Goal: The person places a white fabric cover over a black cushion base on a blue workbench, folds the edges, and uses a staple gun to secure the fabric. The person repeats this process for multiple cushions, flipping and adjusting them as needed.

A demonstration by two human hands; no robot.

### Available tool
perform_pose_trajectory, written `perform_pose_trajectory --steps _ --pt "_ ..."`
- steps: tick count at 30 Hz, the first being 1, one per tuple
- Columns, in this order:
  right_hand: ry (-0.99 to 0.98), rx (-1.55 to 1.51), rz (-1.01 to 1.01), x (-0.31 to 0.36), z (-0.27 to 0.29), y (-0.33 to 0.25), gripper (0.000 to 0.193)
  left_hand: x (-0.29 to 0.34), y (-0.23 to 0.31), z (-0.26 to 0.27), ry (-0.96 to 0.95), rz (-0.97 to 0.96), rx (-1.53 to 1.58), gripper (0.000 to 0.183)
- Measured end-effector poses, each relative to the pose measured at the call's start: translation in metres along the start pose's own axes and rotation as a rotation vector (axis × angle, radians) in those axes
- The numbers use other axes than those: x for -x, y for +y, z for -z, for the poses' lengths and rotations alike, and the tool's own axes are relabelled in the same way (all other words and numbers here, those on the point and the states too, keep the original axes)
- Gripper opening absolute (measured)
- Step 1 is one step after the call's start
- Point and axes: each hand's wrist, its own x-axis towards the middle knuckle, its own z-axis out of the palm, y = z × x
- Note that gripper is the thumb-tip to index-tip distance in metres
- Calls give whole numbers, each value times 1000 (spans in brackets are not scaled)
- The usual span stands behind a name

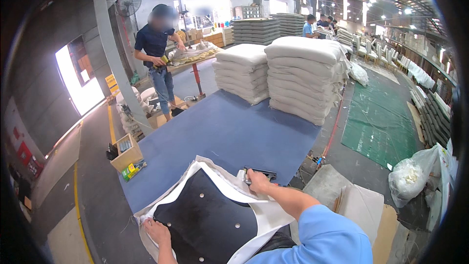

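A black seat board with round holes lies on the near part of the table, bordered by white padding and pale fabric whose loose edges stand up around it. At the board's left corner, my left hand pinches the bunched fabric edge. My right hand is wrapped round the handle of a staple gun, beside the fabric's far right edge. The gun points off to the right, and its nose appears apart from the board. The board's near end is cut off by the picture's lower edge.
Two stacks of pale cushions stand at the far end of the blue table. A wooden box and a yellow-green packet sit at its left edge. Another person works at a bench beyond. A plastic bag lies right.
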Motion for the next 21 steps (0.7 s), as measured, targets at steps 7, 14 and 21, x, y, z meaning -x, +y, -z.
perform_pose_trajectory --steps 7,14,21 --pt "213 -140 -81 -41 85 -38 49 4 -8 -14 52 -16 -10 45" --pt "-158 -608 147 -67 143 -181 33 -1 -18 -33 -15 37 117 45" --pt "-616 -510 376 -57 54 -317 24 1 -43 -45 76 94 171 43"
